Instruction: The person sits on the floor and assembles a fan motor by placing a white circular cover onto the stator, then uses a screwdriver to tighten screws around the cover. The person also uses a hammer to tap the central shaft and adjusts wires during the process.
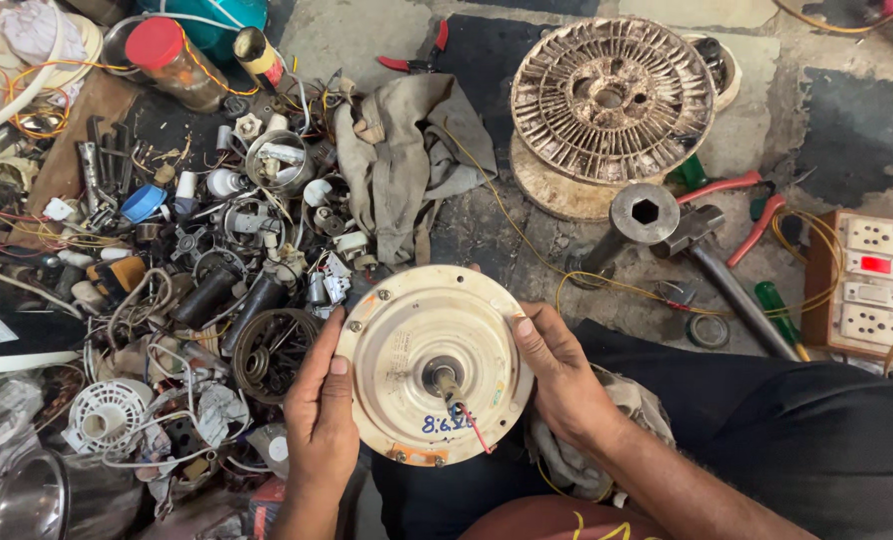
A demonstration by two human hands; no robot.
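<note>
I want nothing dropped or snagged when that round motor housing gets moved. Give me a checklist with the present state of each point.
1. Left hand on the round cream motor housing: ok, fingers on its left rim.
2. Right hand on the housing: ok, fingers on the right rim.
3. Grip of both hands secure: cannot tell, only the fingers on the rim show.
4. Red wire at the centre shaft: not ok, it hangs loose across the face.
5. Space to the left: not ok, a heap of small parts lies close beside the housing.
6. Hammer and yellow wire on the floor ahead: ok, apart from the housing.
</note>
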